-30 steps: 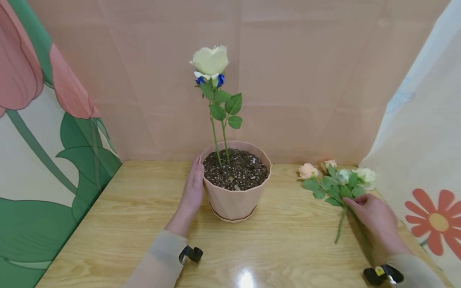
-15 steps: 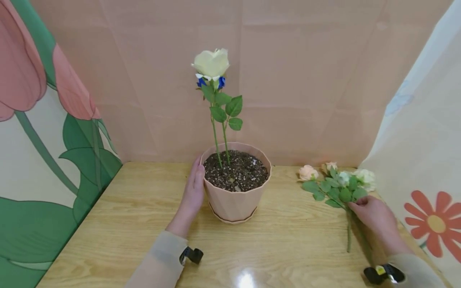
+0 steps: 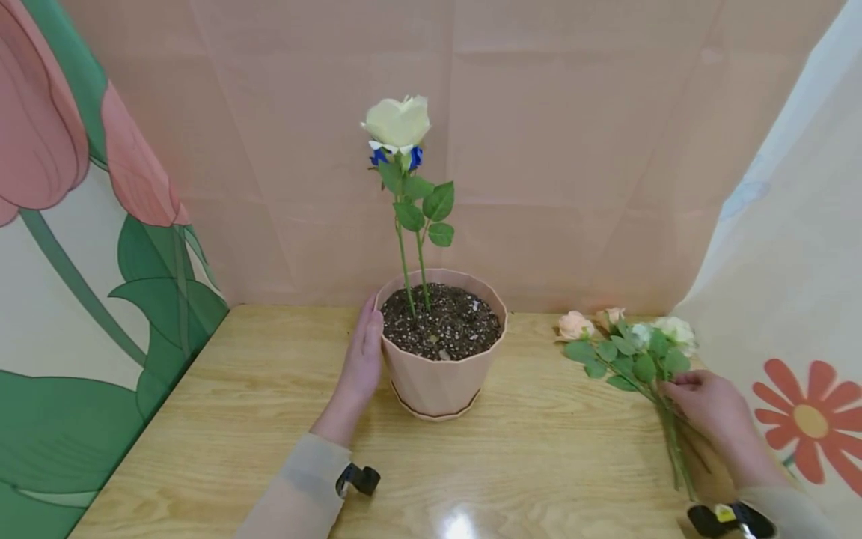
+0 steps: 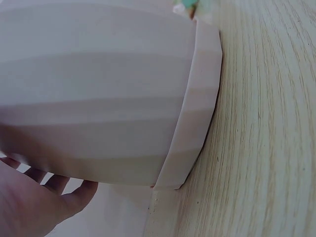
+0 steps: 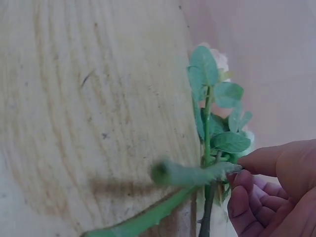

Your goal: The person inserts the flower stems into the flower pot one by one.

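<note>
A pink faceted pot (image 3: 438,385) of dark soil holds upright stems with a cream rose (image 3: 397,123) and blue petals below it. My left hand (image 3: 360,355) rests against the pot's left side, fingers extended along the wall; the left wrist view shows the fingers (image 4: 74,197) at the pot (image 4: 94,84). At the right, my right hand (image 3: 717,412) pinches a green stem (image 3: 673,442) among leafy flowers with pale pink (image 3: 575,326) and white blooms (image 3: 676,333). In the right wrist view the thumb and curled fingers of the hand (image 5: 276,192) hold a stem (image 5: 197,174), other stems beside it.
The pot stands in a matching saucer (image 3: 436,415) on the wooden table (image 3: 525,464). A plain pink cloth (image 3: 579,150) hangs behind the table. Cloths printed with tulips (image 3: 40,112) and a red flower (image 3: 808,421) flank it.
My right hand has moved slightly right and toward me, and the lower stem ends have swung right and closer to me. My left hand keeps its place on the pot. The view has tilted slightly.
</note>
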Demonstrator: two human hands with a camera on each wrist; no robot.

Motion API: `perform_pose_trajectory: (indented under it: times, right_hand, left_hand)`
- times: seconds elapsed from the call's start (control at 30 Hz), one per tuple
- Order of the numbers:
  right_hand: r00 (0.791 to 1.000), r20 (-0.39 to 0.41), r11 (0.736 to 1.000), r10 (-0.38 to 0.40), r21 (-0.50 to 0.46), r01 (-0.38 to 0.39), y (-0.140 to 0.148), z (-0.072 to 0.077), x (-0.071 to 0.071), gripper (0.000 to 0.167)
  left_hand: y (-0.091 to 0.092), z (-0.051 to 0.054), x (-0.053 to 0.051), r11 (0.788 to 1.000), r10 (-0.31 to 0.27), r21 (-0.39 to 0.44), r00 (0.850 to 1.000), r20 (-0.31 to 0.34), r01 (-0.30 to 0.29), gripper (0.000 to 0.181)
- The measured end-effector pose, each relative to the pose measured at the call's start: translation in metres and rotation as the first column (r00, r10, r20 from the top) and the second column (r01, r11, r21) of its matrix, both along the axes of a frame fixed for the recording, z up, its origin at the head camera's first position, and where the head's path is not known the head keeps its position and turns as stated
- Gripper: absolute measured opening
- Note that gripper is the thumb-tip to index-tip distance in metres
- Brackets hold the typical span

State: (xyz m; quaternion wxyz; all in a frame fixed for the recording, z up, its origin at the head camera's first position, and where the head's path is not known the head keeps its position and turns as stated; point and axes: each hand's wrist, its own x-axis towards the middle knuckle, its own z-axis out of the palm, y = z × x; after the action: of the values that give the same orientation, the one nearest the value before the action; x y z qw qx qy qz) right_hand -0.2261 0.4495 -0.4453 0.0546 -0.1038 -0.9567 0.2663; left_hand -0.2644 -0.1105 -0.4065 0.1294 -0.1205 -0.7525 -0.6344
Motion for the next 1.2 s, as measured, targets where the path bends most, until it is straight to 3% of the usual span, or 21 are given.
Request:
perform_pose_trajectory:
  times: [0.3,0.57,0.87,1.2]
  right_hand:
    - [1.0,-0.029,0.992,-0.012,-0.126,0.008,0.0,0.006,0.008,0.06]
    - [0.997,-0.073,0.966,-0.036,-0.257,0.016,-0.01,0.015,0.01,0.065]
    - [0.987,-0.153,0.961,-0.049,-0.278,0.005,-0.031,0.034,0.013,0.063]
    - [0.963,-0.27,0.945,-0.017,-0.318,-0.072,-0.058,0.053,0.016,0.057]
  left_hand:
    - [0.001,0.0,0.001,1.0,-0.005,0.004,1.0,0.015,0.005,0.064]
    - [0.001,0.003,0.004,1.0,-0.01,0.003,0.999,0.038,0.01,0.065]
    - [0.0,0.002,0.002,1.0,-0.002,0.014,1.0,0.018,0.002,0.063]
    - [0.0,0.002,0.003,1.0,-0.003,0.012,1.0,0.008,0.003,0.063]
